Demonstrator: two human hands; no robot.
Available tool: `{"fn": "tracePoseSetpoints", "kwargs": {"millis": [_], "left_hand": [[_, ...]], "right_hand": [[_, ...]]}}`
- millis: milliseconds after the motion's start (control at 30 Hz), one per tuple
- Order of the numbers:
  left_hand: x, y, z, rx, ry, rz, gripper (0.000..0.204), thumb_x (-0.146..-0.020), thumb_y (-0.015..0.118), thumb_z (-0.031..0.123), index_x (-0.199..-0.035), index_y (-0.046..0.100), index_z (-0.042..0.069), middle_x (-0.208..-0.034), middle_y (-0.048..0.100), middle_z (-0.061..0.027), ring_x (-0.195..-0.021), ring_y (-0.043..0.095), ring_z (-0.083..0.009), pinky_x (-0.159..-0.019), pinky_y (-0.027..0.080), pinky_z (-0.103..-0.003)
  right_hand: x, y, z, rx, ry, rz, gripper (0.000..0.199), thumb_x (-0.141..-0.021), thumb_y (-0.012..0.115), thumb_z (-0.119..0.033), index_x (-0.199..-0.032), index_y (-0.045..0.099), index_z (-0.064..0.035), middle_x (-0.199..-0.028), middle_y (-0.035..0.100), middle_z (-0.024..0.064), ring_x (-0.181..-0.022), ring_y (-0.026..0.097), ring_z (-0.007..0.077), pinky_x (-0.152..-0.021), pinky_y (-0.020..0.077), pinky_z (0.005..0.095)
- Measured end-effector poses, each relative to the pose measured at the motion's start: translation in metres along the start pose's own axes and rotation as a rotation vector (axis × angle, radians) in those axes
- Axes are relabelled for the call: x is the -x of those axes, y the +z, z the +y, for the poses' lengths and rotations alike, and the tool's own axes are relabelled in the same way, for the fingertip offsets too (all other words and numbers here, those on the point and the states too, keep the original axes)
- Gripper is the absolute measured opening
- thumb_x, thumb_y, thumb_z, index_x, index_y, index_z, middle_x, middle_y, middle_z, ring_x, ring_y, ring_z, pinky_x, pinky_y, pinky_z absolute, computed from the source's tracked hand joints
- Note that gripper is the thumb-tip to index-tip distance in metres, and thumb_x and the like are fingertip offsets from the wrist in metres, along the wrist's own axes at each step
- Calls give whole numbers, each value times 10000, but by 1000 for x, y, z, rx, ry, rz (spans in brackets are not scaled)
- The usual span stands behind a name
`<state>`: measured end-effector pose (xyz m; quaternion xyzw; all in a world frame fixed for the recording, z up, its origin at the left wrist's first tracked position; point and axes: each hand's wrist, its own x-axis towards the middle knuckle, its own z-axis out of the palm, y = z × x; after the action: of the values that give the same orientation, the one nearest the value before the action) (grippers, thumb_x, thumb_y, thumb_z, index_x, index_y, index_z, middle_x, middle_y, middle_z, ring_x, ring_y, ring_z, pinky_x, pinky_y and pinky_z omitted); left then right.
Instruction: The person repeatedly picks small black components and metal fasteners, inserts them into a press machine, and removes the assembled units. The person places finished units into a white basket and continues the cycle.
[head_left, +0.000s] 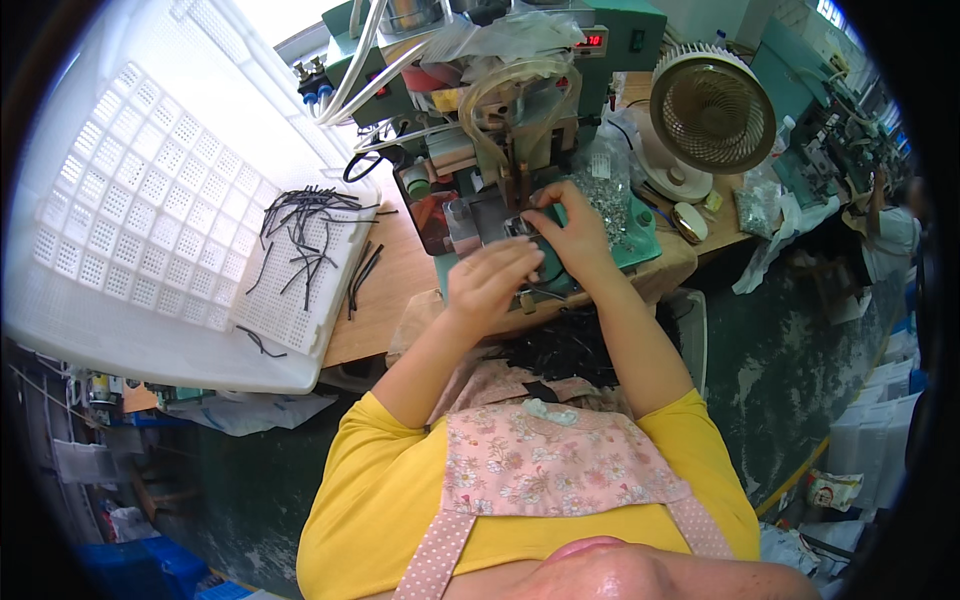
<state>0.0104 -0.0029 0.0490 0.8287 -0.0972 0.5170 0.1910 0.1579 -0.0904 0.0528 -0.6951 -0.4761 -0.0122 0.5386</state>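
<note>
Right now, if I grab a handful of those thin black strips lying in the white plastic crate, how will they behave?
The thin black strips look light and bendy: several curve and cross in a loose tangle, so they would probably droop and snag one another. Some overhang the white plastic crate rim, so a push may spill them onto the wooden bench.

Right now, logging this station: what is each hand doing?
Left hand: fingers curled above the green machine base, grip cannot be told.
Right hand: fingertips pinching a small part at the machine.

Bright, even daylight floods the scene from the upper left, blowing out the white perforated plastic crate (150,200) to near-glare. Shadows are soft and short. Fisheye bending curves the wooden bench (385,290) edge; black vignette rings the corners. The left hand (490,285) is slightly motion-blurred.
</note>
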Motion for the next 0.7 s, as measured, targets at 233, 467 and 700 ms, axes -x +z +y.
{"fn": "tracePoseSetpoints", "kwargs": {"millis": [233, 467, 700], "left_hand": [[8, 18, -12, -99, 102, -54, 278, -702, 637, 21, -977, 670, 33, -994, 669, -91, -941, 668, -244, -678, 550, -283], [14, 20, -13, -101, 77, -48, 288, -734, 603, 70, -1015, 665, 46, -1033, 663, -82, -989, 652, -231, -735, 547, -293], [24, 13, -6, -169, 36, -56, 336, -740, 667, 55, -1074, 630, 53, -1121, 619, -107, -1065, 593, -275, -896, 489, -368]], "right_hand": [[16, -58, 91, 221, 39, 339, 227, -818, 652, -103, -1031, 587, -64, -994, 602, 110, -953, 556, 302, -836, 424, 381], [37, -26, 127, 714, -260, -45, 274, -826, 627, -153, -1100, 611, -160, -1096, 589, 53, -1091, 521, 253, -929, 345, 522], [19, -31, 117, 811, -381, -106, 206, -789, 677, -218, -985, 629, -170, -982, 584, -6, -1003, 546, 204, -905, 330, 505]]}}
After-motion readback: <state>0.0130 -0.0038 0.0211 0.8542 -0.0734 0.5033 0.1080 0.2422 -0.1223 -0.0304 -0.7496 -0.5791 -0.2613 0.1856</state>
